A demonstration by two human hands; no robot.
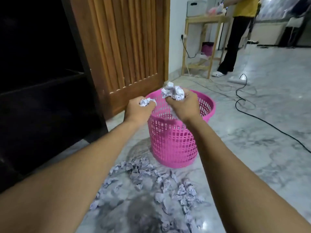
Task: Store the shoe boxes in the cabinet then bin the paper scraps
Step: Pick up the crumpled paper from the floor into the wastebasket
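A pink plastic lattice bin [175, 140] stands on the marble floor ahead of me. My left hand [137, 111] grips a small crumpled paper scrap [145, 101] just left of the bin's rim. My right hand [184, 106] holds a larger bunch of crumpled white paper [173, 91] above the bin's opening. Several more crumpled scraps [161, 184] lie scattered on the floor in front of the bin. The dark cabinet [42, 91] is at the left, its inside too dark to make out; no shoe boxes are visible.
A slatted wooden door [127, 47] stands behind the bin. A black cable [252, 113] snakes over the floor at right. A person in a yellow top [235, 39] stands by a wooden shelf table [202, 44] at the back.
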